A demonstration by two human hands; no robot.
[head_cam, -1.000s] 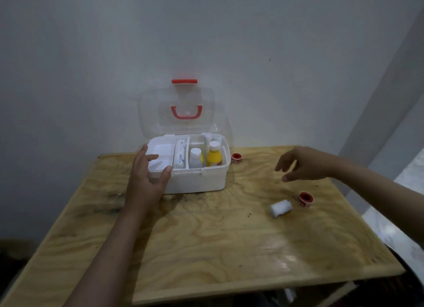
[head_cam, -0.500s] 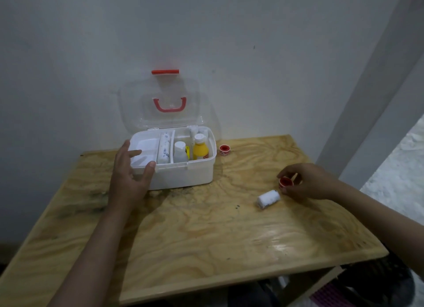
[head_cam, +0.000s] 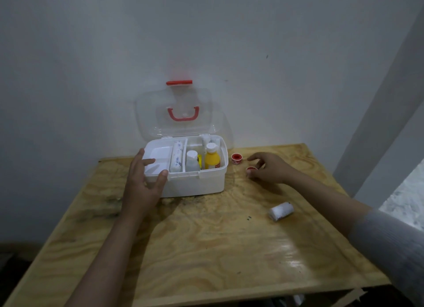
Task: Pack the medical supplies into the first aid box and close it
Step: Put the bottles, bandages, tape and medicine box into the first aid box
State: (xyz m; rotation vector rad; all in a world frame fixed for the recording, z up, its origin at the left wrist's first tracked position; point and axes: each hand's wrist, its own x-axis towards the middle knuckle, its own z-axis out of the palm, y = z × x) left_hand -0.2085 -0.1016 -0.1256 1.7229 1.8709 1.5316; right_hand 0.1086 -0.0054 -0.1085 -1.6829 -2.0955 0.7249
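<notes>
A: left hand (head_cam: pixel 144 180) grips the first aid box (head_cam: pixel 195 185) at its front-left corner. lid (head_cam: pixel 174 114) stands open.
B: right hand (head_cam: pixel 268 169)?
A: pinches a small red roll (head_cam: pixel 251 169), probably tape, it's blurry. second red roll (head_cam: pixel 235 158) sits just beside the box.
B: loose items?
A: white bandage roll (head_cam: pixel 281 211) lies on the table (head_cam: pixel 206 249). yellow bottle (head_cam: pixel 212 160) stands upright inside the box.

White first aid box (head_cam: pixel 195 185) stands open; roll (head_cam: pixel 281 211), perhaps gauze, lies apart.

Bare tabletop (head_cam: pixel 206 249) before open box (head_cam: pixel 195 185)
</notes>
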